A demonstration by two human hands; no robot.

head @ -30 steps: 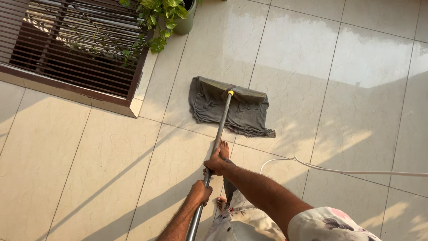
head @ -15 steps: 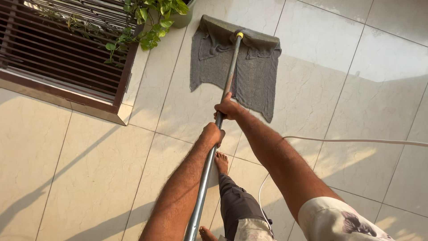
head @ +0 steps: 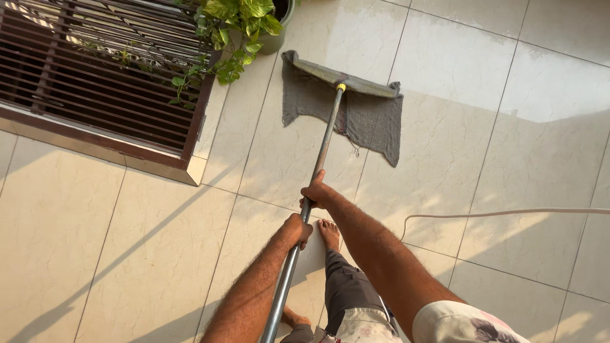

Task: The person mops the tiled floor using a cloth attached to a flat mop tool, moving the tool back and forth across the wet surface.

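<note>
Hands grip the mop's stiff, light-looking metal pole (head: 318,162), right hand (head: 316,192) closed ahead, left hand (head: 297,230) closed behind, limp grey cloth (head: 368,117) probably dragging heavy.

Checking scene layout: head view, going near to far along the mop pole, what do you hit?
Left hand on the pole → right hand → bare stretch of metal pole → yellow joint → mop bar with grey cloth.

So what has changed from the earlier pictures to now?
The mop head with its grey cloth went forward, away from the person, up beside the potted plant. Both hands, left and right, stayed closed on the pole.
</note>
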